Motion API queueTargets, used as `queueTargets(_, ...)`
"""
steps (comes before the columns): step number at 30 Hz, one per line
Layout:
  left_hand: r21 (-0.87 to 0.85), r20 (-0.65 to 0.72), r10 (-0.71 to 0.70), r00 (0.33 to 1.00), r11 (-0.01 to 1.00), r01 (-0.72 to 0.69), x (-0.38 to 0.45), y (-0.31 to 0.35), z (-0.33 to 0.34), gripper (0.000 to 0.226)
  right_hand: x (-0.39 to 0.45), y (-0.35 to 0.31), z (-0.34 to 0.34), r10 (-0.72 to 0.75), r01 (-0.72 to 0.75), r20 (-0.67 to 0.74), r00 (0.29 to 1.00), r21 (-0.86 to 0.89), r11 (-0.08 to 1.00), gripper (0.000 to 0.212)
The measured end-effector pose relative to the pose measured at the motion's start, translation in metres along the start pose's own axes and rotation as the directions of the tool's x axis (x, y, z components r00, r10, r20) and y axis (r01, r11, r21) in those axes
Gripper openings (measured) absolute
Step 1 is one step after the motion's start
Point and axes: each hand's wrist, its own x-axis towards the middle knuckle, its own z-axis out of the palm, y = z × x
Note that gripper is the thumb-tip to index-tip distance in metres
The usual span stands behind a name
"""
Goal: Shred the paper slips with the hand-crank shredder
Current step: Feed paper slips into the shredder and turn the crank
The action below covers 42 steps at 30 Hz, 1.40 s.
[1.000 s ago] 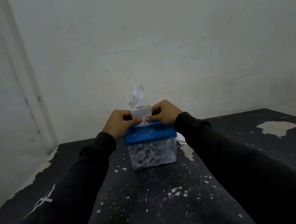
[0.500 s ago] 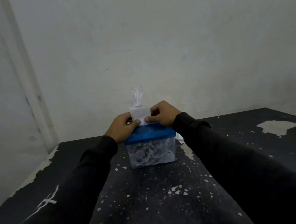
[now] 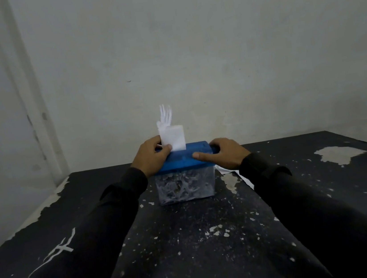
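A small shredder stands mid-table: a blue lid (image 3: 181, 160) on a clear bin (image 3: 185, 188) packed with white shreds. A white paper slip (image 3: 174, 137) stands upright in the lid's slot, with thin shredded strips (image 3: 166, 115) sticking up behind it. My left hand (image 3: 151, 158) pinches the slip's lower left edge at the slot. My right hand (image 3: 223, 154) lies over the lid's right end, thumb across the lid's front edge and fingers curled over the far side. The crank is hidden under that hand.
The black table (image 3: 205, 241) has chipped paint and scattered white flecks. More white paper (image 3: 236, 174) lies just right of the shredder, partly under my right wrist. A pale wall stands close behind, and the table's left edge runs along a wall.
My right hand let go of the slip and moved right onto the lid's end. My left hand still pinches the slip, which now stands more exposed above the slot.
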Motion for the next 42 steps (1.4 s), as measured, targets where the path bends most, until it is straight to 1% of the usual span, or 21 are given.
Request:
queueTargets(2, 0.003, -0.01, 0.011, 1.0, 1.0, -0.011, 0.0, 0.0, 0.0, 0.026, -0.004, 0.002, 0.003, -0.014, 0.014, -0.014, 1.0, 0.02, 1.0, 0.073)
queueTargets(6, -0.007, 0.001, 0.022, 1.0, 1.0, -0.022, 0.0, 0.002, -0.001, 0.028, -0.008, -0.001, 0.002, -0.011, 0.011, -0.02, 1.0, 0.017, 1.0, 0.075)
queueTargets(8, -0.016, 0.005, 0.013, 1.0, 1.0, -0.013, 0.0, 0.001, 0.0, 0.028, -0.009, -0.002, 0.001, 0.022, -0.021, -0.041, 0.999, 0.025, 0.999, 0.083)
queueTargets(10, -0.025, 0.018, -0.003, 1.0, 1.0, 0.004, 0.0, 0.001, 0.001, 0.029, -0.008, -0.004, 0.0, 0.056, -0.056, -0.032, 0.998, 0.021, 0.998, 0.098)
queueTargets(11, -0.031, 0.022, -0.012, 1.0, 0.999, 0.013, 0.0, 0.0, 0.001, 0.03, -0.007, -0.006, -0.002, 0.067, -0.067, -0.019, 0.998, 0.012, 0.998, 0.102)
queueTargets(12, -0.038, 0.026, -0.021, 0.999, 0.999, 0.022, 0.0, 0.0, 0.001, 0.031, -0.006, -0.007, -0.003, 0.077, -0.077, -0.009, 0.997, 0.002, 0.997, 0.101)
queueTargets(14, -0.059, 0.036, -0.034, 0.999, 0.998, 0.036, 0.001, 0.0, 0.001, 0.033, -0.005, -0.008, -0.004, 0.095, -0.095, -0.009, 0.995, -0.008, 0.995, 0.092)
queueTargets(16, -0.095, 0.073, -0.038, 0.997, 0.994, 0.045, -0.001, 0.0, 0.002, 0.042, -0.006, -0.009, -0.004, 0.104, -0.104, -0.008, 0.995, 0.006, 0.995, 0.086)
queueTargets(19, -0.16, 0.131, -0.038, 0.991, 0.985, 0.059, -0.006, 0.002, 0.003, 0.069, -0.008, -0.012, -0.005, 0.125, -0.125, 0.004, 0.992, 0.059, 0.99, 0.079)
queueTargets(22, -0.121, 0.155, -0.09, 0.984, 0.987, 0.109, -0.003, 0.003, 0.001, 0.095, -0.011, -0.013, -0.005, 0.136, -0.136, 0.014, 0.991, 0.057, 0.989, 0.077)
queueTargets(24, -0.084, 0.186, -0.131, 0.974, 0.985, 0.149, -0.001, 0.003, -0.002, 0.103, -0.012, -0.015, -0.005, 0.14, -0.141, 0.037, 0.989, 0.001, 0.99, 0.083)
queueTargets(26, -0.078, 0.208, -0.142, 0.968, 0.984, 0.161, 0.0, 0.005, -0.002, 0.097, -0.011, -0.019, -0.009, 0.149, -0.148, 0.072, 0.986, -0.019, 0.989, 0.087)
queueTargets(28, -0.091, 0.219, -0.142, 0.965, 0.982, 0.165, 0.0, 0.009, -0.002, 0.078, -0.011, -0.021, -0.015, 0.166, -0.17, 0.103, 0.981, 0.03, 0.985, 0.085)
queueTargets(30, -0.097, 0.229, -0.143, 0.963, 0.981, 0.169, 0.0, 0.01, -0.002, 0.065, -0.014, -0.02, -0.019, 0.191, -0.208, 0.153, 0.97, 0.105, 0.972, 0.073)
queueTargets(33, -0.094, 0.243, -0.146, 0.959, 0.98, 0.173, 0.0, 0.012, -0.003, 0.06, -0.02, -0.01, -0.031, 0.191, -0.253, 0.215, 0.958, 0.315, 0.915, 0.053)
queueTargets(34, -0.091, 0.247, -0.146, 0.958, 0.981, 0.173, 0.0, 0.013, -0.004, 0.059, -0.021, -0.005, -0.036, 0.167, -0.245, 0.225, 0.96, 0.385, 0.89, 0.048)
queueTargets(36, -0.085, 0.256, -0.139, 0.957, 0.983, 0.165, 0.0, 0.014, -0.004, 0.056, -0.025, 0.003, -0.043, 0.09, -0.19, 0.229, 0.969, 0.466, 0.864, 0.031)
queueTargets(37, -0.08, 0.259, -0.132, 0.957, 0.984, 0.157, 0.0, 0.015, -0.004, 0.053, -0.026, 0.005, -0.045, 0.047, -0.147, 0.209, 0.977, 0.493, 0.857, 0.025)
queueTargets(38, -0.074, 0.259, -0.126, 0.958, 0.986, 0.15, -0.001, 0.017, -0.006, 0.051, -0.025, 0.005, -0.045, 0.013, -0.097, 0.164, 0.986, 0.519, 0.849, 0.026)
queueTargets(40, -0.063, 0.268, -0.115, 0.957, 0.989, 0.137, -0.001, 0.017, -0.008, 0.046, -0.016, 0.001, -0.045, -0.014, -0.008, 0.037, 0.999, 0.539, 0.842, 0.037)
queueTargets(42, -0.068, 0.267, -0.096, 0.959, 0.991, 0.118, -0.002, 0.016, -0.006, 0.043, 0.0, -0.004, -0.043, 0.006, 0.021, -0.046, 0.999, 0.56, 0.828, 0.041)
